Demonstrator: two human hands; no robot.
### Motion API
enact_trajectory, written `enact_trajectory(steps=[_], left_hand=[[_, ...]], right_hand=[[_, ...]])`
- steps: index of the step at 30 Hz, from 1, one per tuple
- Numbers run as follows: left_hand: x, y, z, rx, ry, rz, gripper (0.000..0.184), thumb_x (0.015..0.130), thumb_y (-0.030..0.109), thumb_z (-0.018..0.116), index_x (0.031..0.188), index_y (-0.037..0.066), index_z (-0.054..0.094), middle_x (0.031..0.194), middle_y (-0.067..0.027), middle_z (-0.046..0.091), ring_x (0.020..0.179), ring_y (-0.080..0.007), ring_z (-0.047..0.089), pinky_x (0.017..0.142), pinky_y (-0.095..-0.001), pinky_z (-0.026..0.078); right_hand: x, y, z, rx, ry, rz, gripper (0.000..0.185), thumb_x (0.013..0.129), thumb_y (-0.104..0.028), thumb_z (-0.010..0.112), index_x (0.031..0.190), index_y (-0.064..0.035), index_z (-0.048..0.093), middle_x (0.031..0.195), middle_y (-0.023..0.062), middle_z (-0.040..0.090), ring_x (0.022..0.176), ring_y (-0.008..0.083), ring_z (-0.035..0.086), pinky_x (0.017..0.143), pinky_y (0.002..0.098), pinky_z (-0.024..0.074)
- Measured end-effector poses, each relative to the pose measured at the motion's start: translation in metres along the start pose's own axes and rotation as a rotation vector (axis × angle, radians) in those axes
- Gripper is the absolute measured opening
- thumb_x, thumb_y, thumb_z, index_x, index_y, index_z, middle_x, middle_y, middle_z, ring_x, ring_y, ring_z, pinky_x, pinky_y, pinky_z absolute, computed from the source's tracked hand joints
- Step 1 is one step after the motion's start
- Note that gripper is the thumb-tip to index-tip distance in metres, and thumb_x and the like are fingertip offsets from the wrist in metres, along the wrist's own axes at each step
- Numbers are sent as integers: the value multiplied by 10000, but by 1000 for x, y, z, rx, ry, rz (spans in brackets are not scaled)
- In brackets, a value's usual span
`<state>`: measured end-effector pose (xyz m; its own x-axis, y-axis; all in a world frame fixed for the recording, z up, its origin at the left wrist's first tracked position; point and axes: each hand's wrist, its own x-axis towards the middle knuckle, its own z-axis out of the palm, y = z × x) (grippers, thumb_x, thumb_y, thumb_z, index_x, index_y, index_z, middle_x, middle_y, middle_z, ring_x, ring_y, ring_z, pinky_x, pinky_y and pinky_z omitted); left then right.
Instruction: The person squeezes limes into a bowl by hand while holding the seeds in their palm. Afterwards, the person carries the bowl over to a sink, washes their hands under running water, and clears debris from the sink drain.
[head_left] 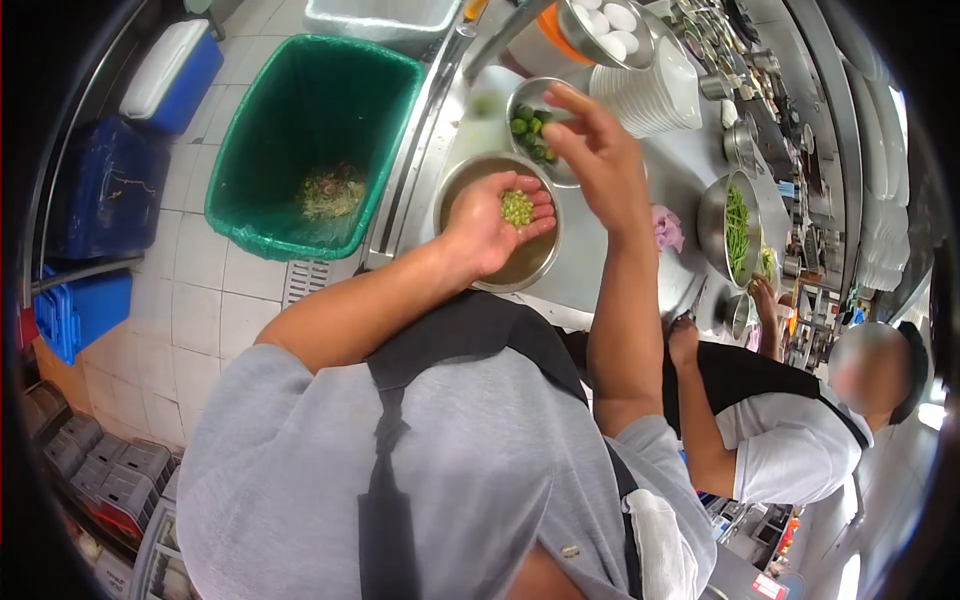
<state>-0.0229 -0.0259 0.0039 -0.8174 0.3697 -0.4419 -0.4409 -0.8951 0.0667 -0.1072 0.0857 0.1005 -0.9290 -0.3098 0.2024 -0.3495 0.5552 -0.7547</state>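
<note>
My left hand (495, 222) is palm up with its fingers slightly curled, cupping a small heap of pale green pieces (517, 208). It is over a round metal bowl (447, 200), whose contents are mostly hidden beneath it. Raised to the right, my right hand (597, 150) has its thumb and fingers apart, with nothing visible between them. Partly behind it, a second metal bowl (517, 95) holds several dark green round items (528, 127). A blurred green shape (487, 103) shows to the left of this bowl.
A green-lined bin (270, 130) stands left of the metal counter (590, 260). Stacked white plates (655, 100), a bowl of eggs (612, 30), a pink cloth (667, 228) and a bowl of green beans (737, 225) are further right. A co-worker (780, 420) stands at right, hands near the beans.
</note>
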Motion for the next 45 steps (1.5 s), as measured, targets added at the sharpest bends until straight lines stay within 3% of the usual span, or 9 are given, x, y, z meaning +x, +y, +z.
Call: enact_trajectory(steps=[3,9,12,15,18,29,36,43,45], left_hand=[[-6,3,5,13,14,25,317,996,252,397,1056,-21,548,1037,-194,597,989,-311,588,939,-483,495],[-3,3,-2,10,-10,32,318,993,257,407,1067,-18,549,1050,-192,602,987,-310,594,928,-474,498],[-2,5,-2,21,1,28,317,994,258,406,1068,-14,550,1053,-190,603,978,-309,597,927,-469,499],[-2,5,-1,4,8,34,314,992,256,407,1061,-12,555,1038,-187,608,970,-308,600,920,-465,502],[0,5,-2,-19,6,25,304,988,250,418,1044,-9,567,1007,-179,616,960,-305,603,910,-459,506],[4,5,-5,-45,7,42,281,976,239,430,998,-4,571,1000,-182,629,949,-301,611,909,-458,505],[1,5,1,7,39,33,255,964,227,452,995,1,568,985,-170,620,957,-292,607,904,-447,511],[-3,6,2,9,32,63,248,962,218,458,999,-3,565,1002,-168,609,973,-286,600,911,-444,512],[-3,7,1,6,26,61,248,962,218,458,998,-2,565,998,-167,612,969,-286,602,908,-442,513]], right_hand=[[27,54,1,-712,-150,58,263,849,-183,626,1089,-87,673,1030,165,688,951,310,662,805,414,505],[15,83,26,-969,-391,110,236,822,-207,634,1009,-65,646,997,169,685,927,365,660,821,477,508],[18,87,20,-676,-226,79,228,820,-159,669,1005,-38,614,987,167,687,879,321,681,767,430,547],[10,69,5,440,-34,447,204,824,-86,687,993,-23,593,969,145,678,817,243,682,704,349,566],[-13,40,-8,1017,-6,424,170,834,-33,675,976,-14,584,930,99,654,783,163,656,679,283,560],[-40,18,-5,284,-54,296,132,868,-114,656,972,-34,637,875,19,644,753,101,604,653,250,500],[6,69,14,-523,-233,33,253,831,-232,652,995,-43,687,954,179,688,856,322,667,777,405,507],[32,102,38,-702,-411,103,297,767,-235,719,975,-27,672,878,185,691,843,303,677,758,404,510],[36,104,32,-397,-378,290,273,775,-163,710,995,-11,659,872,147,692,816,237,672,743,354,518]])
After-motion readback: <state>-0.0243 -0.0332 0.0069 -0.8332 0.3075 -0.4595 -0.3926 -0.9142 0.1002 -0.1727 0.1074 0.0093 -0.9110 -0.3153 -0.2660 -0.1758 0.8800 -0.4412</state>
